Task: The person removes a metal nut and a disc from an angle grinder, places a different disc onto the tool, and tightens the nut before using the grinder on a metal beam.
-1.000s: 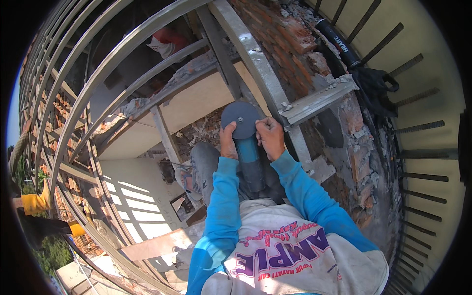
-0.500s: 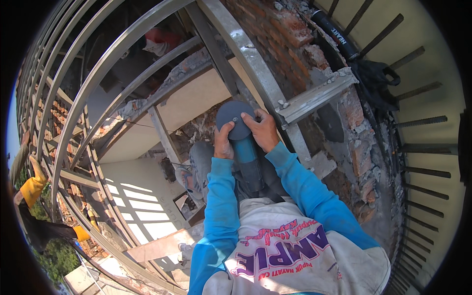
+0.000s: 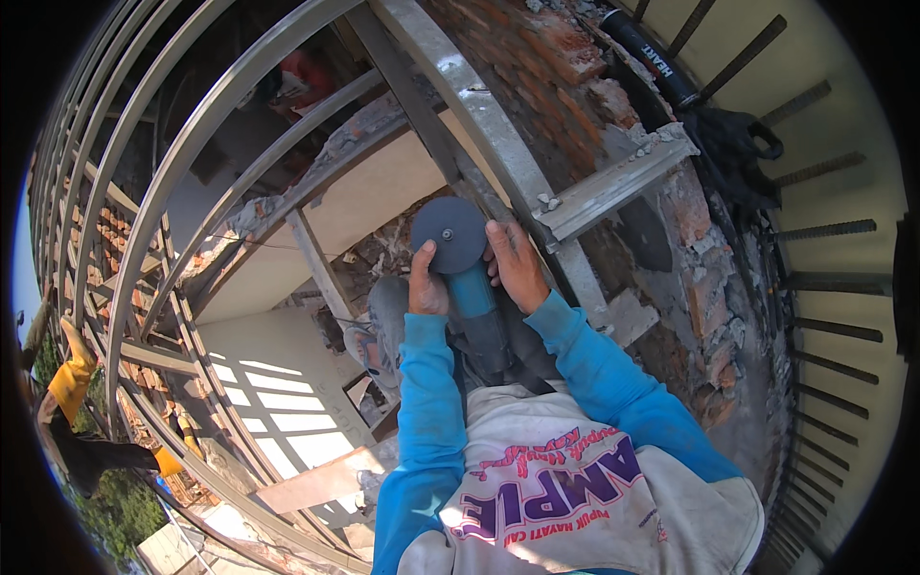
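Note:
A teal and dark angle grinder (image 3: 476,299) rests upright against my lap, with its round grey disc (image 3: 448,247) facing me. A small nut shows at the disc's centre. My left hand (image 3: 427,285) grips the disc's lower left edge, its thumb on the face and its other fingers mostly hidden behind. On the opposite side, my right hand (image 3: 518,267) has its thumb by the disc's right rim. Its fingers curl in beside the grinder's head.
A metal beam (image 3: 479,101) runs past the grinder's right, joined by a short crosspiece (image 3: 623,190). Curved metal bars (image 3: 182,163) fill the left. Broken brickwork (image 3: 704,278) and protruding rebar (image 3: 824,230) lie right. Another person's yellow-gloved hand (image 3: 72,374) is at far left.
My thumbs have drawn back from near the disc's centre toward its rim. My right hand has opened outward a little, and the disc has shifted slightly left.

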### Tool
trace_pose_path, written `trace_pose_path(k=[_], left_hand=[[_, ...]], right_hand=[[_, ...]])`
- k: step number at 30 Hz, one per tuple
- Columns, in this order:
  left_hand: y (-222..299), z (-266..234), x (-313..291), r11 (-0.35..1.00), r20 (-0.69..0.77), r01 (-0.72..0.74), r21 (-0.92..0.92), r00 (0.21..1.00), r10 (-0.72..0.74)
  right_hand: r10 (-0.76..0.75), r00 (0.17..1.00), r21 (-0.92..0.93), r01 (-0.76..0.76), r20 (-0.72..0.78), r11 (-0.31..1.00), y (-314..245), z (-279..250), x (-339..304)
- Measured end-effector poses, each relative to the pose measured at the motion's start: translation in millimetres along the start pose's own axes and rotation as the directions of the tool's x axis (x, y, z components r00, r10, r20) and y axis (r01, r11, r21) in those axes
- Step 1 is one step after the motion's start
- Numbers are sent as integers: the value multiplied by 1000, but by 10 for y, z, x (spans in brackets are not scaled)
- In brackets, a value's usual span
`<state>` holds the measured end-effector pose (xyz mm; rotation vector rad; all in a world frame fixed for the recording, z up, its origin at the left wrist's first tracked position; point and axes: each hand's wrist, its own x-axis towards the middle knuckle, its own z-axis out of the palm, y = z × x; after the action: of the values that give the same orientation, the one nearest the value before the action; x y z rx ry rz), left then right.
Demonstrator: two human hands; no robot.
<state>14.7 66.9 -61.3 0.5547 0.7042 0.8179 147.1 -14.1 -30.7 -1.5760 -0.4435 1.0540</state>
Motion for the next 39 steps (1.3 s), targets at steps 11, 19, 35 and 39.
trace_pose_path(k=[11, 19, 35, 39], left_hand=[[-61, -8, 30, 998, 48, -18, 67, 999, 14], [-121, -85, 89, 996, 7, -62, 63, 998, 61], [-121, -174, 145, 995, -52, -93, 25, 994, 95], [-217, -91, 235, 999, -2, -51, 10, 999, 51]], right_hand=[[-121, 921, -76, 160, 369, 984, -406, -832, -668], [-564, 564, -367, 432, -604, 824, -1169, -2794, -208], [-671, 738, -997, -74, -73, 28, -637, -4122, 971], [-699, 714, -983, 107, -28, 148, -316, -4858, 1257]])
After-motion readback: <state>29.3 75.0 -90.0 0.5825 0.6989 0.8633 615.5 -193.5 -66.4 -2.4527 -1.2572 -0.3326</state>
